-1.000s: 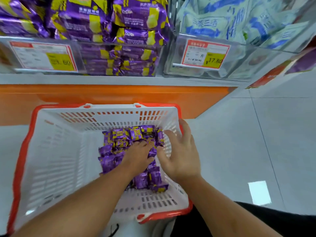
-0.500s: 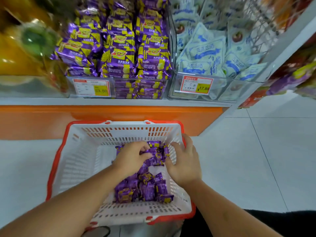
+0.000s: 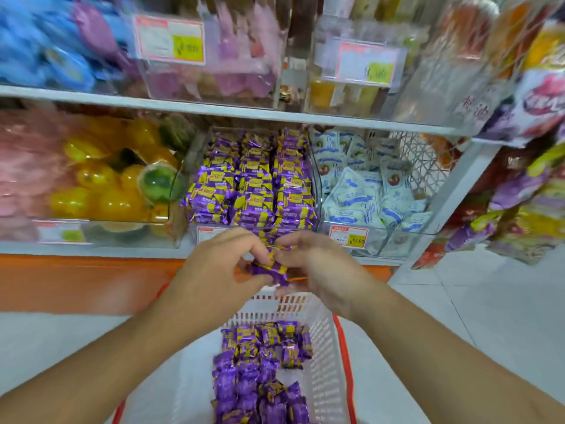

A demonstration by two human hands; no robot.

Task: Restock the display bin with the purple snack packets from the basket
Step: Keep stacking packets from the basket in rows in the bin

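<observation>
While above ribbed plastic basket (image 3: pixel 321 341), both hands (image 3: pixel 272 264) pinch crinkly purple packets (image 3: pixel 269 268), apparently several.

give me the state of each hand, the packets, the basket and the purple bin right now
left hand: raised above basket, gripping purple packets
right hand: raised, gripping same bunch
held packets: lifted between both hands, in front of bin
basket: on floor, many purple packets inside
display bin: stacked nearly full with purple packets
</observation>
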